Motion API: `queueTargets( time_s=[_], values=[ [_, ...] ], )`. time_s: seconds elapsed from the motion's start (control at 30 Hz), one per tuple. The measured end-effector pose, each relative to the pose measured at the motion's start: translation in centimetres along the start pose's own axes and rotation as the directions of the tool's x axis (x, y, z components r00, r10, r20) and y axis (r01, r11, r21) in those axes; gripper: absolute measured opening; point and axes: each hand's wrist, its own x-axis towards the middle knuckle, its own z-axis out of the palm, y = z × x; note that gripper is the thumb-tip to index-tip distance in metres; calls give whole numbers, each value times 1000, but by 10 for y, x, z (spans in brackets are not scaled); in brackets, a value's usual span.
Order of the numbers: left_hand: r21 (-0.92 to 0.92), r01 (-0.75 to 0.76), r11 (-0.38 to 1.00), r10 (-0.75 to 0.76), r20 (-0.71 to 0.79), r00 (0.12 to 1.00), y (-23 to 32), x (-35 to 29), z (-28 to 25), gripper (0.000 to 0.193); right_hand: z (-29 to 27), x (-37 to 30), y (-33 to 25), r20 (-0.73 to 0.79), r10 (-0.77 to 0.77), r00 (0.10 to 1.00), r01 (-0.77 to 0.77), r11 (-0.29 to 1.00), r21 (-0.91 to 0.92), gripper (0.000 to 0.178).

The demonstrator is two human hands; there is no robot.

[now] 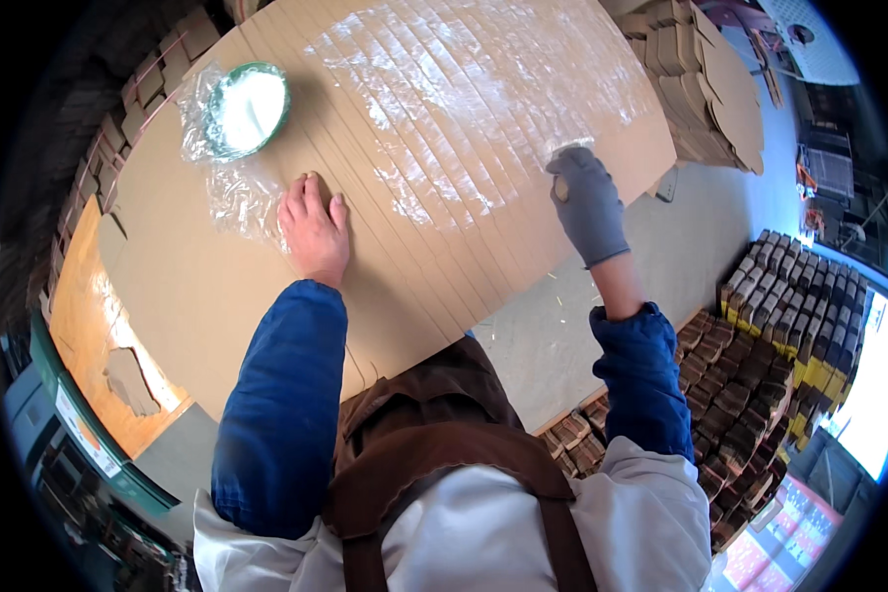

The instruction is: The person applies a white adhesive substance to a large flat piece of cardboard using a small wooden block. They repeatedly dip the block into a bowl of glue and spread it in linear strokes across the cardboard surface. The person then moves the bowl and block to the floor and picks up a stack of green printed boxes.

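Several cardboard sheets (434, 286) lie fanned out before me, their edges stepped in narrow strips. White, wet-looking paste (464, 89) is smeared over their far and right part. My left hand (314, 227), bare, rests flat with fingers stretched on the cardboard, beside crumpled clear plastic film (237, 197). Beyond it a green bowl (284, 104) holds white paste and stands on the film. My right hand (587, 202), in a grey glove, is closed at the right edge of the smeared area. Something whitish shows at its knuckles, mostly hidden by the fingers.
Stacked cardboard pieces (696, 84) stand at the far right. Bundles of brown pieces (730, 385) and a pile with yellow lower parts (799, 306) sit on the floor to the right. An orange-brown board (99, 326) with a cardboard scrap (128, 380) lies to the left.
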Motion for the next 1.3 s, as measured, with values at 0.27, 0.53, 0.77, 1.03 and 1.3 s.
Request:
queueTargets(
  time_s=[0.27,0.53,0.77,1.03,1.3],
  values=[
    [-9,31,999,-31,11,999,3,1,-10,51,-9,110,-184,-211,-584,784,621,746,240,29],
    [-68,49,996,-48,23,999,3,1,-13,51,54,170,-244,92,-793,603,780,609,145,25],
    [-81,58,995,-56,26,998,-1,-1,-17,50,49,174,-252,192,-760,621,741,649,174,27],
    [-99,61,993,-59,28,998,-2,-1,-19,50,48,179,-240,-13,-529,848,407,637,655,27],
    [-130,51,990,-50,10,999,0,1,-14,50,101,166,-202,351,-85,932,-350,-454,819,21]
  ],
)
